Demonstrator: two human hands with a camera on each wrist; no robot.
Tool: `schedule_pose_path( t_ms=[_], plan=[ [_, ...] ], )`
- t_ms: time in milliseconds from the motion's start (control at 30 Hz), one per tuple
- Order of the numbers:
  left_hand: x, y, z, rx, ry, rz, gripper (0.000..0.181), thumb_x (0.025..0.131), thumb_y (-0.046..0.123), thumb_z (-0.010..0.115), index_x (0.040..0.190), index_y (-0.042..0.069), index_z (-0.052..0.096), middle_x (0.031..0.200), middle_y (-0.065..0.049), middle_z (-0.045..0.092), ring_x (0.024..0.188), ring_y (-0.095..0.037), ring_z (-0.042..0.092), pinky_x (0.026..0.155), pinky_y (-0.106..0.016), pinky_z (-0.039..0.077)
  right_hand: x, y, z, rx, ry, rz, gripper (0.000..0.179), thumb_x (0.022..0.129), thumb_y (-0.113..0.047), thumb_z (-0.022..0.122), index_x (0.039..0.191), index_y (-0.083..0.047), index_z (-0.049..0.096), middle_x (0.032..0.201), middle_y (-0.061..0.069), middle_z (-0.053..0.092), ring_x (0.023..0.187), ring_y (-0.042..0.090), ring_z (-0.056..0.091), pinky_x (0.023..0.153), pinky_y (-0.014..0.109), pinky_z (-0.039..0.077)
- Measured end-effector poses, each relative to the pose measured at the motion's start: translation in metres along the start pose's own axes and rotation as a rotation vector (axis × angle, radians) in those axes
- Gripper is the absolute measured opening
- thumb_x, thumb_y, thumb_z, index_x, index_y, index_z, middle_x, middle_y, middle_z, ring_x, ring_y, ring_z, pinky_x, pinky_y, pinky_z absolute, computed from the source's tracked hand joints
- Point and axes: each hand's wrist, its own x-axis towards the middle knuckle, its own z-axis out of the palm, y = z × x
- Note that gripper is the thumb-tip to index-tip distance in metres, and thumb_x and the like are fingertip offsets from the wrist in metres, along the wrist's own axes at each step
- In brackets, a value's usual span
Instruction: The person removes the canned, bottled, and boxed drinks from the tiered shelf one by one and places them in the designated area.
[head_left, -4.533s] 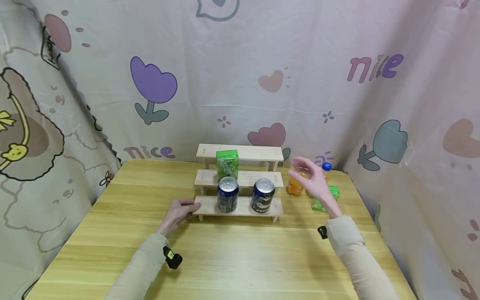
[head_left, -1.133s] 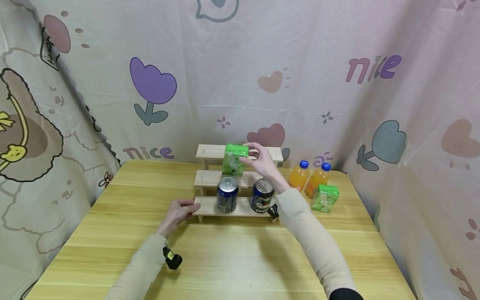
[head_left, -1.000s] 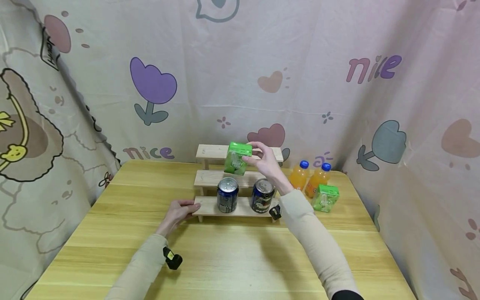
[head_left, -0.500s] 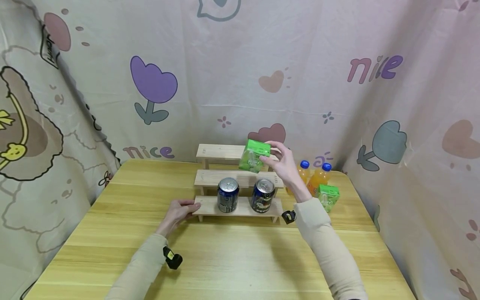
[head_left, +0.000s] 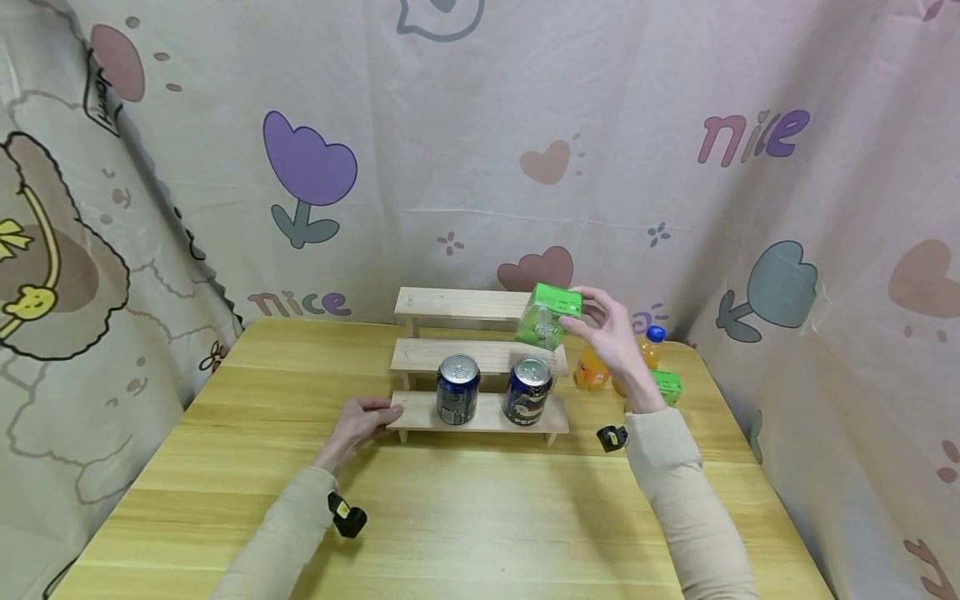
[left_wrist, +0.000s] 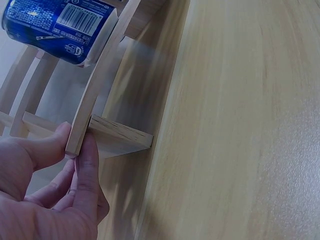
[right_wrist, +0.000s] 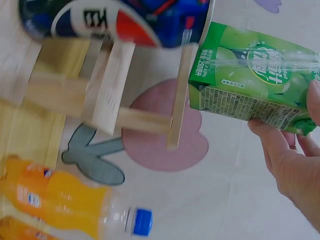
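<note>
A three-step wooden display shelf (head_left: pixel 427 355) stands on the table. My left hand (head_left: pixel 360 423) pinches the left end of its lowest step, thumb on top and fingers beneath, as the left wrist view shows. Two dark blue soda cans (head_left: pixel 458 393) stand upright on that step. My right hand (head_left: pixel 613 337) grips a green juice carton (head_left: pixel 546 323) by its upper right part. The carton hangs tilted in front of the top step, over the right end of the middle one. In the right wrist view, fingers (right_wrist: pixel 272 137) and thumb hold the carton's top end.
Two orange juice bottles (head_left: pixel 592 372) with blue caps stand right of the shelf, partly hidden behind my right hand and forearm. Beside them is another green carton (head_left: pixel 667 386), also partly covered. A patterned curtain (head_left: pixel 465 167) hangs behind the wooden table (head_left: pixel 480 517).
Earlier the carton stood on the middle step, behind the left can, and my right hand was empty. The right hand has gripped it and carried it rightward. My left hand stays put.
</note>
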Motion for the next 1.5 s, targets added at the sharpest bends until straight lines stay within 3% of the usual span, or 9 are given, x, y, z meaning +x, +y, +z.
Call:
schedule_pose_path(
  t_ms=[233,533,667,767,833,967,1067,1167,1500],
  plan=[
    [0.0,0.001,0.0,0.0,0.002,0.006,0.049,0.095,0.008,0.074,0.132,-0.018,0.055,0.09,-0.001,0.072,0.076,-0.004,0.065,0.067,-0.017,0.057,-0.007,0.005,-0.023,-0.106,-0.025,0.016,0.048,0.096,-0.001,0.069,0.14,0.005,0.051,0.141,0.021,0.052,0.135,0.039,0.053,0.089,0.009,0.052],
    [0.0,0.0,0.001,0.002,0.01,0.0,0.048,0.095,0.009,0.074,0.131,-0.018,0.056,0.091,-0.001,0.072,0.076,-0.005,0.065,0.066,-0.018,0.057,-0.014,0.015,-0.05,-0.18,-0.062,0.044,0.049,0.096,-0.002,0.069,0.141,0.006,0.05,0.149,0.024,0.046,0.143,0.043,0.048,0.092,0.008,0.05],
    [0.0,0.0,0.001,0.004,0.005,0.001,0.047,0.095,0.009,0.074,0.131,-0.017,0.057,0.093,-0.002,0.071,0.077,-0.005,0.065,0.067,-0.018,0.057,-0.018,0.022,-0.063,-0.223,-0.071,0.056,0.049,0.098,-0.006,0.069,0.141,0.005,0.05,0.15,0.024,0.045,0.143,0.043,0.047,0.11,0.034,0.052],
    [0.0,0.0,0.001,0.003,0.001,0.002,0.045,0.096,0.008,0.072,0.13,-0.018,0.057,0.095,-0.003,0.071,0.077,-0.005,0.065,0.068,-0.018,0.057,-0.02,0.028,-0.071,-0.256,-0.073,0.061,0.048,0.098,-0.009,0.07,0.14,0.005,0.051,0.149,0.024,0.048,0.143,0.045,0.047,0.118,0.057,0.042],
    [0.0,0.0,0.001,0.004,-0.004,0.001,0.045,0.096,0.008,0.072,0.13,-0.018,0.056,0.097,-0.004,0.07,0.078,-0.005,0.065,0.069,-0.018,0.058,-0.022,0.032,-0.076,-0.274,-0.073,0.068,0.048,0.098,-0.011,0.07,0.14,0.004,0.052,0.147,0.024,0.049,0.142,0.046,0.047,0.118,0.061,0.04],
    [-0.001,0.001,0.0,0.004,-0.016,0.015,0.047,0.097,0.007,0.071,0.131,-0.02,0.053,0.1,-0.007,0.07,0.08,-0.005,0.066,0.07,-0.018,0.058,-0.023,0.04,-0.082,-0.308,-0.073,0.087,0.048,0.098,-0.012,0.07,0.14,0.003,0.052,0.144,0.024,0.051,0.14,0.045,0.05,0.108,0.036,0.052],
    [-0.001,0.001,0.0,0.002,-0.019,0.024,0.048,0.096,0.007,0.071,0.131,-0.021,0.053,0.102,-0.009,0.07,0.081,-0.006,0.066,0.071,-0.019,0.059,-0.024,0.045,-0.084,-0.321,-0.081,0.098,0.049,0.098,-0.011,0.07,0.14,0.004,0.052,0.144,0.025,0.051,0.136,0.045,0.053,0.093,0.012,0.048],
    [-0.001,0.0,0.0,0.002,-0.02,0.02,0.048,0.096,0.007,0.072,0.131,-0.021,0.053,0.102,-0.009,0.07,0.081,-0.006,0.066,0.071,-0.019,0.059,-0.024,0.05,-0.087,-0.318,-0.101,0.109,0.05,0.097,-0.01,0.071,0.14,0.005,0.051,0.145,0.027,0.051,0.134,0.047,0.054,0.087,0.006,0.045],
    [-0.001,-0.001,0.0,0.012,-0.026,0.02,0.044,0.098,0.007,0.07,0.129,-0.02,0.056,0.1,-0.008,0.07,0.08,-0.006,0.066,0.07,-0.018,0.059,-0.027,0.073,-0.091,-0.376,-0.161,0.128,0.05,0.097,-0.009,0.071,0.141,0.006,0.052,0.148,0.03,0.048,0.133,0.052,0.053,0.107,0.059,0.049]
  ],
)
